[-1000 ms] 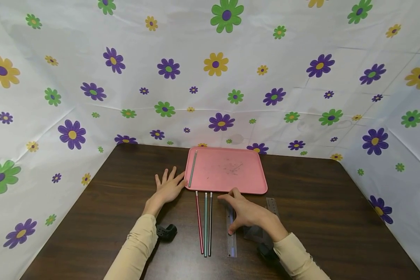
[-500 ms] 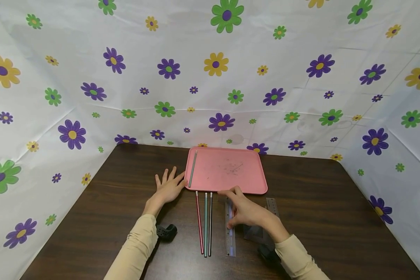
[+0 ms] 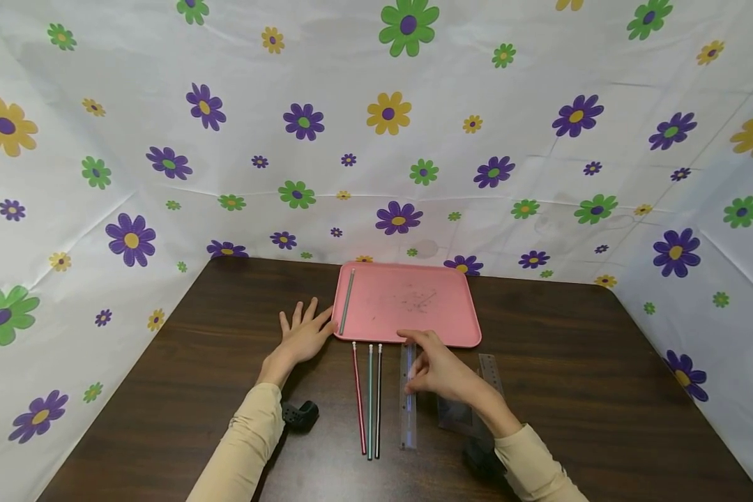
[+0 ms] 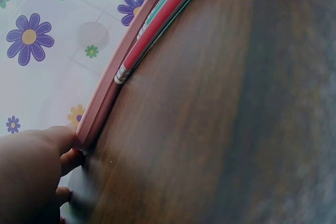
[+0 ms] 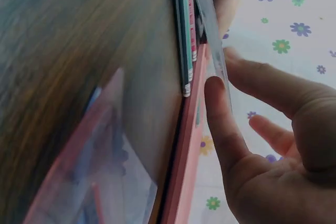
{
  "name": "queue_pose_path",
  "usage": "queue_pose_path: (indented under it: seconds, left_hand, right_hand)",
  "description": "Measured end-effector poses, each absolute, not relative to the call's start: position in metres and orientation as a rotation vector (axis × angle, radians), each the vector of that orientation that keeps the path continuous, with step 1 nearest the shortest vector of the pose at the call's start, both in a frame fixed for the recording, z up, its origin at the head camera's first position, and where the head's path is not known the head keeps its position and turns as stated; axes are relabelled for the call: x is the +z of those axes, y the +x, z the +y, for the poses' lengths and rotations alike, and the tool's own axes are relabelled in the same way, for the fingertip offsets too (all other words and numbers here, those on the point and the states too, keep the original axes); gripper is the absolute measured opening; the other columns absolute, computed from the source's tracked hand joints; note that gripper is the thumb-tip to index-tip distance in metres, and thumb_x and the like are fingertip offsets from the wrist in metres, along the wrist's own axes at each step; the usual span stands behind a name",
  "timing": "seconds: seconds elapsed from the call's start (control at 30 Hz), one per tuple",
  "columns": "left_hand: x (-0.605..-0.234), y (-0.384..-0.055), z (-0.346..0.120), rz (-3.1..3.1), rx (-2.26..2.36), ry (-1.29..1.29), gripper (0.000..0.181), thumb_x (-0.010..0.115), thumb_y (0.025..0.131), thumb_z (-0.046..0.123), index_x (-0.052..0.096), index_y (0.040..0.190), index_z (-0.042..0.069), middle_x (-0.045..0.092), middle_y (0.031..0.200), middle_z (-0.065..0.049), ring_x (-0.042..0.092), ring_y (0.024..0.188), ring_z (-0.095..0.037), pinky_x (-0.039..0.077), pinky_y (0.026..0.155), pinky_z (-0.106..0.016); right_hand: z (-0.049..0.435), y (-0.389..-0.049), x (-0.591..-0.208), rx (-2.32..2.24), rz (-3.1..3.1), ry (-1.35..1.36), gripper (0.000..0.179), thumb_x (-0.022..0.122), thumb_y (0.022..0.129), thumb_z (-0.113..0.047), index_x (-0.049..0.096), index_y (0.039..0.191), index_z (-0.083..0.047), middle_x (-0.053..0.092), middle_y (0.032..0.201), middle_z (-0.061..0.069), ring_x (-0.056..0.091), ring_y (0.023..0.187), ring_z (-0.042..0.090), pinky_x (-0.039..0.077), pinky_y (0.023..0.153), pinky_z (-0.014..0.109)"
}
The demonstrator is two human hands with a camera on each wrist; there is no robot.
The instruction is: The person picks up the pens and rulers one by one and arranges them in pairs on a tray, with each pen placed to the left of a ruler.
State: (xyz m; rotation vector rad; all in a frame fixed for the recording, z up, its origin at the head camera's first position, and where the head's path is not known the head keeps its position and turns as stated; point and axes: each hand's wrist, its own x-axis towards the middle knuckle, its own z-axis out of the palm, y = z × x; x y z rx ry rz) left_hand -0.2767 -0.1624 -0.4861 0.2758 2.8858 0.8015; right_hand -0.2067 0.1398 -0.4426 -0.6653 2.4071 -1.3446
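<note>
My right hand [image 3: 442, 369] pinches a clear plastic ruler [image 3: 408, 418] between thumb and fingers. In the right wrist view the ruler [image 5: 211, 24] hangs above the table. With fingers spread, my left hand [image 3: 298, 345] rests on the table and touches the front left corner of a pink tray [image 3: 389, 307]. A green pencil [image 3: 347, 301] lies along the tray's left side. In front of the tray lie a red pencil [image 3: 359, 404], a green pencil [image 3: 370, 411] and a black pencil [image 3: 379, 411], side by side, eraser ends toward the tray.
A clear triangular set square [image 5: 105, 166] lies right of the ruler, partly under my right forearm, with a clear ruled strip [image 3: 489, 369] showing beyond. A black strap device [image 3: 299, 416] is at my left wrist. A flowered sheet [image 3: 376, 139] hangs behind the dark table [image 3: 213, 390].
My right hand has drawn the ruler up from the table and moved it slightly forward and left. The left hand keeps its place by the tray.
</note>
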Motion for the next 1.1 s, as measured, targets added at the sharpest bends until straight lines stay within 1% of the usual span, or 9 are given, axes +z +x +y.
queue_pose_path:
  seconds: [0.03, 0.17, 0.23, 0.27, 0.33, 0.43, 0.7, 0.97, 1.1]
  left_hand:
    - [-0.486, -0.277, -0.162, 2.885, 0.801, 0.277, 0.058, 0.034, 0.106, 0.048, 0.032, 0.157, 0.020, 0.005, 0.167, -0.017, -0.009, 0.153, -0.044, -0.019, 0.112, -0.071]
    - [-0.486, -0.276, -0.162, 2.888, 0.800, 0.282, 0.058, 0.034, 0.106, 0.048, 0.031, 0.158, 0.020, 0.005, 0.167, -0.018, -0.009, 0.152, -0.045, -0.019, 0.111, -0.071]
    - [-0.487, -0.276, -0.162, 2.891, 0.801, 0.282, 0.058, 0.034, 0.107, 0.047, 0.032, 0.157, 0.019, 0.006, 0.167, -0.019, -0.009, 0.152, -0.046, -0.019, 0.111, -0.071]
    - [-0.487, -0.276, -0.162, 2.892, 0.802, 0.282, 0.058, 0.034, 0.107, 0.047, 0.032, 0.157, 0.018, 0.006, 0.167, -0.019, -0.008, 0.152, -0.046, -0.019, 0.111, -0.071]
    - [-0.486, -0.276, -0.161, 2.891, 0.801, 0.283, 0.058, 0.034, 0.106, 0.047, 0.032, 0.157, 0.018, 0.006, 0.167, -0.019, -0.008, 0.152, -0.046, -0.019, 0.111, -0.071]
    - [-0.486, -0.275, -0.161, 2.886, 0.808, 0.286, 0.058, 0.034, 0.106, 0.047, 0.031, 0.157, 0.019, 0.006, 0.167, -0.019, -0.009, 0.152, -0.046, -0.019, 0.111, -0.071]
    - [-0.486, -0.276, -0.162, 2.888, 0.805, 0.281, 0.058, 0.035, 0.106, 0.046, 0.031, 0.157, 0.019, 0.005, 0.167, -0.018, -0.009, 0.152, -0.045, -0.019, 0.111, -0.071]
    - [-0.486, -0.276, -0.161, 2.891, 0.791, 0.275, 0.058, 0.035, 0.106, 0.048, 0.031, 0.158, 0.021, 0.005, 0.167, -0.017, -0.008, 0.153, -0.045, -0.018, 0.112, -0.071]
    - [-0.487, -0.276, -0.162, 2.889, 0.810, 0.290, 0.058, 0.035, 0.106, 0.047, 0.032, 0.157, 0.019, 0.005, 0.167, -0.019, -0.009, 0.152, -0.046, -0.019, 0.111, -0.071]
  right_hand:
    - [0.140, -0.207, -0.442, -1.367, 2.405, -0.653, 0.089, 0.077, 0.079, 0.006, 0.031, 0.154, -0.010, 0.036, 0.136, 0.021, 0.062, 0.080, 0.017, 0.056, 0.066, 0.024]
    - [0.139, -0.208, -0.441, -1.417, 2.418, -0.649, 0.081, 0.073, 0.083, 0.005, 0.034, 0.153, -0.009, 0.053, 0.121, 0.020, 0.064, 0.079, 0.019, 0.056, 0.066, 0.025]
    - [0.138, -0.209, -0.440, -1.440, 2.413, -0.654, 0.079, 0.072, 0.084, 0.005, 0.035, 0.152, -0.009, 0.058, 0.113, 0.017, 0.064, 0.080, 0.019, 0.056, 0.068, 0.025]
    - [0.137, -0.209, -0.440, -1.451, 2.404, -0.650, 0.079, 0.071, 0.085, 0.006, 0.034, 0.152, -0.009, 0.060, 0.111, 0.016, 0.064, 0.081, 0.020, 0.057, 0.070, 0.025]
    - [0.137, -0.209, -0.439, -1.478, 2.390, -0.639, 0.079, 0.071, 0.085, 0.006, 0.033, 0.152, -0.010, 0.060, 0.114, 0.014, 0.065, 0.083, 0.020, 0.058, 0.073, 0.025]
    - [0.136, -0.209, -0.439, -1.491, 2.396, -0.616, 0.079, 0.071, 0.085, 0.006, 0.033, 0.152, -0.012, 0.064, 0.110, 0.013, 0.067, 0.082, 0.020, 0.059, 0.074, 0.025]
    - [0.134, -0.212, -0.438, -1.495, 2.462, -0.671, 0.074, 0.071, 0.086, 0.005, 0.032, 0.147, -0.007, 0.068, 0.097, 0.014, 0.069, 0.074, 0.016, 0.058, 0.067, 0.025]
    - [0.126, -0.216, -0.437, -1.554, 2.521, -0.675, 0.075, 0.069, 0.087, 0.006, 0.035, 0.151, -0.014, 0.067, 0.099, 0.017, 0.065, 0.076, 0.015, 0.057, 0.065, 0.024]
    - [0.120, -0.218, -0.434, -1.585, 2.548, -0.633, 0.077, 0.070, 0.086, 0.007, 0.034, 0.152, -0.012, 0.069, 0.097, 0.017, 0.065, 0.074, 0.014, 0.056, 0.064, 0.024]
